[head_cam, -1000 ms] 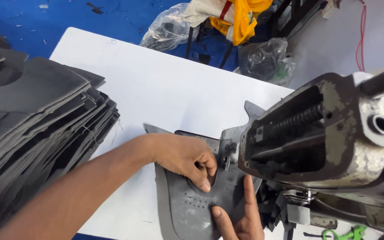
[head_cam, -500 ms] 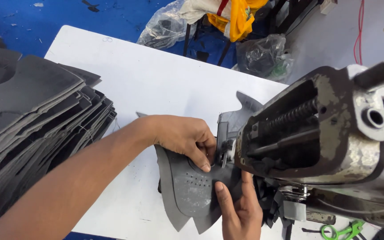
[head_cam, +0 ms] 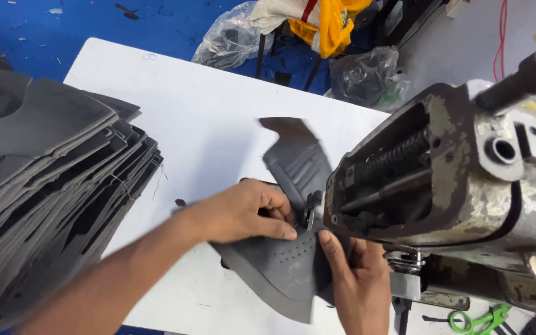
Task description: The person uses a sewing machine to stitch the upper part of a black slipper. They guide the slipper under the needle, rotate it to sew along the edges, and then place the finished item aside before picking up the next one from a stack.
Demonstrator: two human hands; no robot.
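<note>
Right hand [head_cam: 358, 282]: grip closed on the near edge of the grey perforated piece [head_cam: 286, 263], thumb on top.
Left hand [head_cam: 240, 211]: fingers pinched on the same piece, fingertips just beside the needle area [head_cam: 310, 214].
Piece location: flat on the white tabletop [head_cam: 200, 118], far end curling up beside the sewing machine head [head_cam: 454, 180].
Risk: fingertips so close to the needle could be struck; uneven feeding may skew the seam.
Left side: stack of grey cut pieces [head_cam: 44, 186].
Far: plastic bags [head_cam: 367, 77].
</note>
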